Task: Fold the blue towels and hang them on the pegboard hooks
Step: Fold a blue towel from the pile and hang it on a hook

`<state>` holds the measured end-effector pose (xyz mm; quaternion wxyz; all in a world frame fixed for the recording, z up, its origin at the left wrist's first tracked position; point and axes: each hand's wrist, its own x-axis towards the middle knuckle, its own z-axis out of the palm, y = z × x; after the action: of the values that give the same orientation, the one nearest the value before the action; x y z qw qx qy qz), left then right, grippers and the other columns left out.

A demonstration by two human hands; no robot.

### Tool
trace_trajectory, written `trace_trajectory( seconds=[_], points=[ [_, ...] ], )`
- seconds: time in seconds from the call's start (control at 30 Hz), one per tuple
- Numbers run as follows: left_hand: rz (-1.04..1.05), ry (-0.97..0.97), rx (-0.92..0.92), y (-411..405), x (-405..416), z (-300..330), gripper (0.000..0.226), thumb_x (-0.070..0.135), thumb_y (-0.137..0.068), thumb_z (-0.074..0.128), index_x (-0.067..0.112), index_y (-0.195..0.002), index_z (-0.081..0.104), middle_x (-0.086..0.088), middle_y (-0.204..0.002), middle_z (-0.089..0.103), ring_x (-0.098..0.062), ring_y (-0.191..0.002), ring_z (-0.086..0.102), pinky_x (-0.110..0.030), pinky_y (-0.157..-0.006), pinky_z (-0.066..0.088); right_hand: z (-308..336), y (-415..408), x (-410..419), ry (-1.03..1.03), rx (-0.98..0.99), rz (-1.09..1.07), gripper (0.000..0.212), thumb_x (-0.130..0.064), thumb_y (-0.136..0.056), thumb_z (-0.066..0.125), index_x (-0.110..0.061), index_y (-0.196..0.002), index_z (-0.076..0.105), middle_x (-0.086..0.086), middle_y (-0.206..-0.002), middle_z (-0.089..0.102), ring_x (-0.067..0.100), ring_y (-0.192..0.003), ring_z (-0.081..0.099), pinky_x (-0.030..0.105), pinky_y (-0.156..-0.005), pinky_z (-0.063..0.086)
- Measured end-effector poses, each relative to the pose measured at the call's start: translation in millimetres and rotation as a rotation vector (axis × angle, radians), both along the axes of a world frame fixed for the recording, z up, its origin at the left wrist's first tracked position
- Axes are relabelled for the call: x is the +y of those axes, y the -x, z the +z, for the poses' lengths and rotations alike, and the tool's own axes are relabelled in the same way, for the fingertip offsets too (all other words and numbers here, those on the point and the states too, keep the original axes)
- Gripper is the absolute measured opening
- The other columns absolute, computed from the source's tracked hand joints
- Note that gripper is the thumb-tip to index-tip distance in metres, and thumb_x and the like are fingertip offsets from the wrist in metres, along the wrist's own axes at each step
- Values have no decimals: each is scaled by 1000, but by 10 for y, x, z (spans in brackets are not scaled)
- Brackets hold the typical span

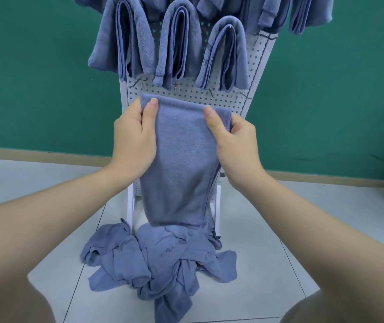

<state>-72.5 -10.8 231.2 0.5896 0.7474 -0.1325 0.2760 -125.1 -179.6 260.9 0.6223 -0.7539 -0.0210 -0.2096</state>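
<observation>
**Towel folded to a strip, next it goes over a free hook**

Left hand (133, 136) pinches the top left corner of the folded blue towel (182, 164), thumb on the front face, other fingers hidden behind the cloth. Right hand (232, 141) pinches the top right corner the same way. Towel hangs as a narrow strip in front of the white pegboard (255, 73), its lower end just above the pile of unfolded towels (160, 259) on the tiled floor (302, 229).

Row of bare hooks (177, 87) sits just above the held top edge; leftmost and rightmost look free too. Three hung towels (175, 45) drape from the row above that, more at the frame top.

How I'd do it well:
- Keep both pinches level so the top edge stays straight and the layers don't slip.
- Fold the strip in half once more or drape its midpoint over a hook, matching the hung ones.
- Pick a hook not crowded by the tails hanging down from above.
- Lift the lower end clear of the pile first, likely to snag or drag a loose towel.
- Let go only once both halves hang even; uneven weight probably slides off a thin wire hook.
</observation>
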Motion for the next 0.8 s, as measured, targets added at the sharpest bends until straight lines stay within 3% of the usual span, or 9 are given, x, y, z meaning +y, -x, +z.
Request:
trace_trajectory(
  seconds=[0.07, 0.13, 0.17, 0.23, 0.27, 0.4, 0.5, 0.57, 0.8],
  points=[
    [15, 7, -47, -25, -20, 12, 46, 33, -111, 44, -5, -86, 48, -22, -78, 50, -14, -70, 39, -36, -64, 37, 24, -27, -55, -42, 51, 69, 62, -48, -85, 80, 11, -86, 60, 19, -81, 68, 31, -77, 69, 50, -78, 58],
    [28, 15, -63, -36, -34, 28, 44, 33, -111, 45, -1, -83, 47, -14, -73, 44, -11, -68, 36, -31, -62, 34, 24, -39, -89, -93, 96, 111, 66, -45, -83, 83, 15, -103, 64, 36, -111, 68, 51, -102, 70, 65, -93, 56],
    [31, 19, -54, -40, -34, 25, 43, 34, -110, 46, 2, -81, 46, -6, -72, 42, -10, -67, 35, -29, -61, 32, 20, -40, -100, -103, 114, 122, 71, -49, -82, 83, 15, -106, 63, 39, -117, 63, 52, -103, 69, 76, -92, 44],
    [10, 23, 7, -13, -40, 18, 40, 38, -107, 53, 8, -81, 45, 5, -70, 42, -7, -63, 35, -26, -59, 32, -5, -49, -123, -108, 133, 132, 76, -56, -84, 78, 15, -108, 62, 39, -120, 62, 38, -96, 71, 48, -84, 55],
    [-23, 30, 55, 10, -52, 10, 37, 40, -102, 62, 10, -84, 48, 10, -71, 46, -4, -62, 41, -23, -59, 36, -26, -50, -133, -112, 139, 123, 68, -53, -91, 73, 12, -109, 64, 34, -119, 66, 33, -98, 71, 58, -95, 57],
    [-97, -34, 182, 70, -141, -16, 54, 39, -73, 93, 13, -105, 59, 15, -95, 65, 10, -79, 60, -7, -68, 46, -110, -60, -175, -133, 153, 51, 45, -35, -104, 61, 9, -112, 66, 28, -115, 71, 31, -100, 73, 58, -99, 55],
    [-52, -42, 192, 55, -163, -27, 49, 35, -70, 94, 15, -104, 65, 14, -96, 69, 1, -87, 66, -9, -69, 48, -142, -70, -183, -67, 139, 9, 50, -37, -101, 65, 14, -103, 62, 19, -89, 70, 27, -79, 66, 46, -77, 57],
    [-20, -22, 205, 62, -167, -64, 42, 33, -71, 93, 17, -101, 68, 13, -95, 72, -3, -89, 69, -17, -74, 54, -162, -54, -172, 33, 119, -1, 53, -35, -100, 67, 15, -90, 55, 10, -73, 51, 19, -66, 47, 36, -61, 40],
    [29, -45, 203, 118, -234, -131, 22, 29, -79, 85, 26, -96, 71, 18, -86, 71, 2, -82, 67, -17, -71, 53, -296, 3, -57, 198, 96, -3, 48, -32, -102, 63, -4, -67, 45, -2, -58, 34, 17, -57, 32, 34, -58, 28]
  ],
)
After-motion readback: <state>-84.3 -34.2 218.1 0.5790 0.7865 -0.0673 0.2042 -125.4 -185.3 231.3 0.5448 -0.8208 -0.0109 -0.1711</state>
